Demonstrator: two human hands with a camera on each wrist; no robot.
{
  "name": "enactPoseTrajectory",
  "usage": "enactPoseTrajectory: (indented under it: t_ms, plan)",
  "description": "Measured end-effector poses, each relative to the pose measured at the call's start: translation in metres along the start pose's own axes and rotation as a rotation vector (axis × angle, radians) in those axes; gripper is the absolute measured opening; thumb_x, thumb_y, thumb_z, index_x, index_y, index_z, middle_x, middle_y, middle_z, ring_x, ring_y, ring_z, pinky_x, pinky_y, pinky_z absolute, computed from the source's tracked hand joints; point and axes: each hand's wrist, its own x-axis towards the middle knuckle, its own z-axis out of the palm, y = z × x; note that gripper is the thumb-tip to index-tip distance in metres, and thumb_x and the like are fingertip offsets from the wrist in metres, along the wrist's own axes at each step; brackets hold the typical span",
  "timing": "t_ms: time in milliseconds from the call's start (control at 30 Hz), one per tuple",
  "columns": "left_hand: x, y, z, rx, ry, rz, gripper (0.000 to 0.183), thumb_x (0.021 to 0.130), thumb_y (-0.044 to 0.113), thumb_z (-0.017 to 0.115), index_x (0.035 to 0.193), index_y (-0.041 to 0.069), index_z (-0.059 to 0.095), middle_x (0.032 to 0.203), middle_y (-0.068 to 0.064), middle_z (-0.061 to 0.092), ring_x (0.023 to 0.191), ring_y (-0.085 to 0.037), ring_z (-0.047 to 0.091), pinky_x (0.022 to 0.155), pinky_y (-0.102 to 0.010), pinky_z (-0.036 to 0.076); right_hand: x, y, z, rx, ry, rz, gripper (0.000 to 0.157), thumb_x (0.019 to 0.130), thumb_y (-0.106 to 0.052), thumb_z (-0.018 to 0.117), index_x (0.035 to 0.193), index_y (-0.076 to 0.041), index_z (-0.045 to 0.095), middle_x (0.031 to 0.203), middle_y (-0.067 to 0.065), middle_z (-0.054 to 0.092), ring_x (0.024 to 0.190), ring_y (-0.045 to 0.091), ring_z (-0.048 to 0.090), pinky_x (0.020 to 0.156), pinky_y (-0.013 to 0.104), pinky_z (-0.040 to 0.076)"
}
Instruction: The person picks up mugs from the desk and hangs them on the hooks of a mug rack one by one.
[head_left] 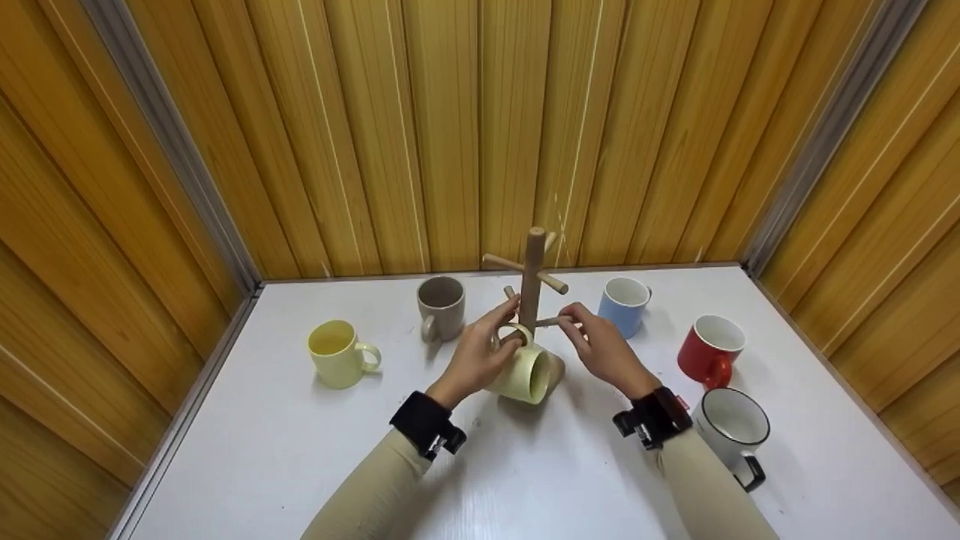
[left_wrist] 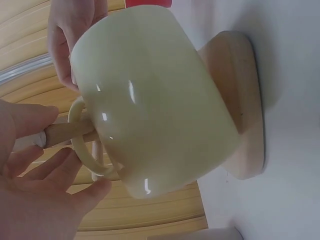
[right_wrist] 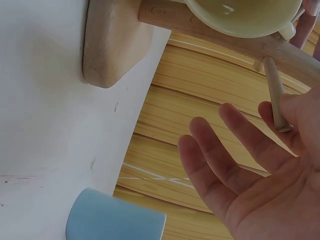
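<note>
two forearms in beige sleeves reach forward over a white desk (head_left: pixel 465 495) toward a wooden mug tree (head_left: pixel 531 292). the left hand (head_left: pixel 476 352) comes in from the near left, its grip spread, thumb and fingers apart around the end of a lower front peg (left_wrist: pixel 60 134); whether the fingertips press on anything, i cannot tell. the right hand (head_left: pixel 607 352) is raised on the other side, its grip pinching the right-hand peg (right_wrist: pixel 275 95) between thumb and index finger, the other three fingers fanned out.

the pale yellow-green mug (head_left: pixel 517 379) hangs sideways just beside the left grip, handle uppermost, mouth facing right. its handle (left_wrist: pixel 75 112) loops around the lower front peg, between the left fingers and the post. the mug is well apart from the right grip. a light blue mug (head_left: pixel 622 309) stands on the desk behind the right hand.
</note>
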Motion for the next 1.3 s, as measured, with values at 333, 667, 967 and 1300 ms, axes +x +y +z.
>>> enactPoseTrajectory:
  t_ms: [333, 667, 967, 1300]
  plan:
    - [0.000, -0.012, -0.004, 0.001, 0.034, 0.013, 0.054, 0.094, 0.003, 0.072, 0.144, -0.004, 0.054, 0.136, -0.025, 0.062, 0.122, -0.040, 0.064, 0.110, -0.042, 0.047, -0.015, -0.014, -0.008, -0.052, 0.027, 0.042, 0.012, 0.106, -0.014, 0.059, 0.113, -0.009, 0.067, 0.103, 0.010, 0.075, 0.096, 0.029, 0.072, 0.080, 0.049, 0.059]
    - [0.000, -0.024, -0.017, 0.010, 0.127, -0.092, 0.043, 0.091, 0.011, 0.078, 0.129, -0.003, 0.063, 0.125, -0.023, 0.069, 0.116, -0.038, 0.068, 0.104, -0.043, 0.052, -0.031, -0.041, -0.001, -0.123, 0.036, 0.029, 0.015, 0.104, -0.015, 0.062, 0.114, -0.009, 0.071, 0.104, 0.008, 0.076, 0.095, 0.027, 0.072, 0.077, 0.048, 0.058]
    - [-0.006, -0.029, -0.033, 0.147, 0.304, -0.290, 0.027, 0.078, 0.027, 0.091, 0.083, 0.006, 0.074, 0.081, -0.005, 0.076, 0.079, -0.024, 0.074, 0.083, -0.044, 0.056, -0.038, -0.067, 0.015, -0.133, 0.002, -0.039, 0.019, 0.104, -0.016, 0.062, 0.118, -0.008, 0.072, 0.105, 0.007, 0.076, 0.091, 0.022, 0.070, 0.077, 0.044, 0.058]
    - [-0.005, -0.023, -0.033, 0.248, 0.397, -0.350, 0.017, 0.078, 0.025, 0.090, 0.081, 0.011, 0.080, 0.077, -0.002, 0.077, 0.074, -0.020, 0.072, 0.082, -0.043, 0.051, -0.042, -0.086, 0.031, -0.198, 0.036, -0.124, 0.020, 0.102, -0.016, 0.065, 0.118, -0.006, 0.073, 0.096, 0.004, 0.075, 0.077, 0.016, 0.064, 0.064, 0.034, 0.054]
